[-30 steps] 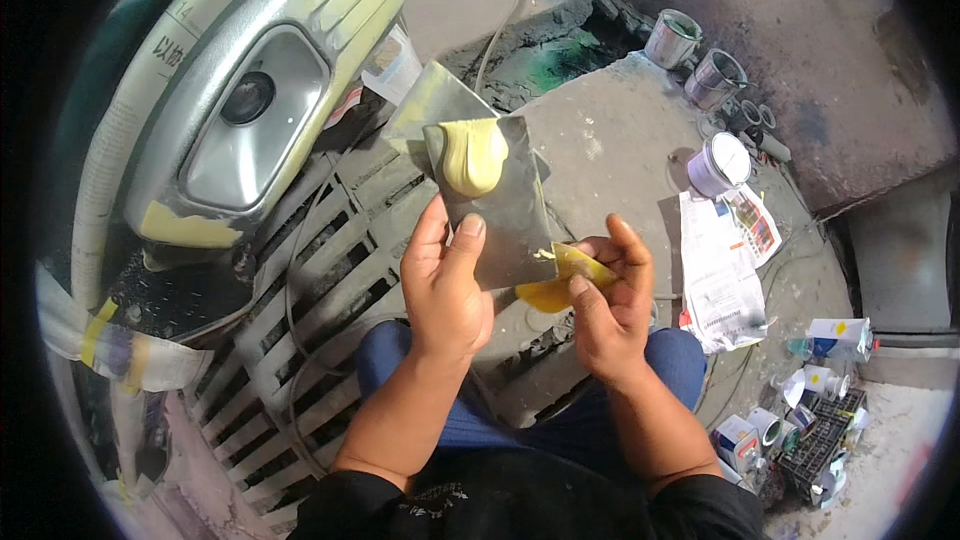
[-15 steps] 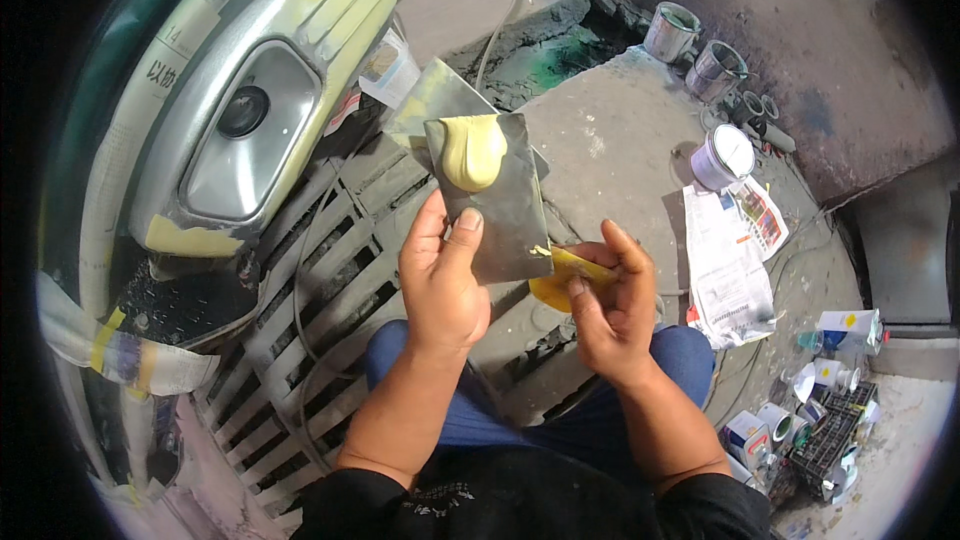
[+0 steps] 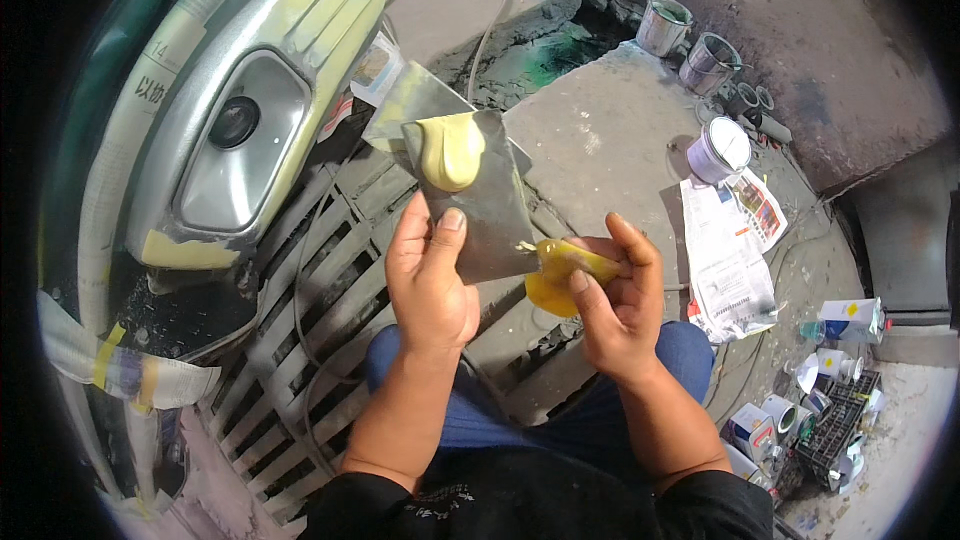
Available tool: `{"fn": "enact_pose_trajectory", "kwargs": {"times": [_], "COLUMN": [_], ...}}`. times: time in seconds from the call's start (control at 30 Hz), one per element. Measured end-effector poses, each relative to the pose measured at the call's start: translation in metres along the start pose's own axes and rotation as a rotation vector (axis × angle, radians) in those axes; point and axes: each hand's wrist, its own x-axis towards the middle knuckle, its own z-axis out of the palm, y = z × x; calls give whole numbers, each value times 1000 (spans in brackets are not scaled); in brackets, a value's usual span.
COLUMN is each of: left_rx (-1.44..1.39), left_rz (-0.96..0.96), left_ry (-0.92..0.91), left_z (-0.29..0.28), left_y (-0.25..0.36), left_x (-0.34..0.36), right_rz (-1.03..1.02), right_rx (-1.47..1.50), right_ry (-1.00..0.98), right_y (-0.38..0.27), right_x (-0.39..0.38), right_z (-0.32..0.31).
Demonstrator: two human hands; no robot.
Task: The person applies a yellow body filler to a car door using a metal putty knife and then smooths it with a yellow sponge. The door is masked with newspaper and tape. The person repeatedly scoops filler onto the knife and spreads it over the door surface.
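Spreader (image 3: 556,286) turned | right hand (image 3: 618,325) pinching it | left hand (image 3: 430,292) gripping plate (image 3: 488,205) | spreader-plate contact unclear

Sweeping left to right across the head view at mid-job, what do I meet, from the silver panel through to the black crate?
Silver panel → left hand → gray plate → yellow spreader → right hand → printed paper sheet → black crate.
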Motion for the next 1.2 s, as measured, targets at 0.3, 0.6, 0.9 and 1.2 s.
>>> {"fn": "enact_pose_trajectory", "kwargs": {"times": [0.3,0.6,0.9,1.2], "left_rx": [-11,-55,-83,-24], "left_rz": [-52,-98,-150,-65], "left_ry": [-3,-9,-30,4], "left_z": [-5,-7,-4,-7], "left_y": [3,6,9,4], "left_x": [3,5,4,-3], "right_rz": [-28,-160,-252,-5], "right_rx": [-12,-95,-282,-14], "right_ry": [-35,-74,-111,-51], "right_y": [2,2,4,-4], "right_x": [0,5,5,-2], "right_z": [3,4,1,3]}}
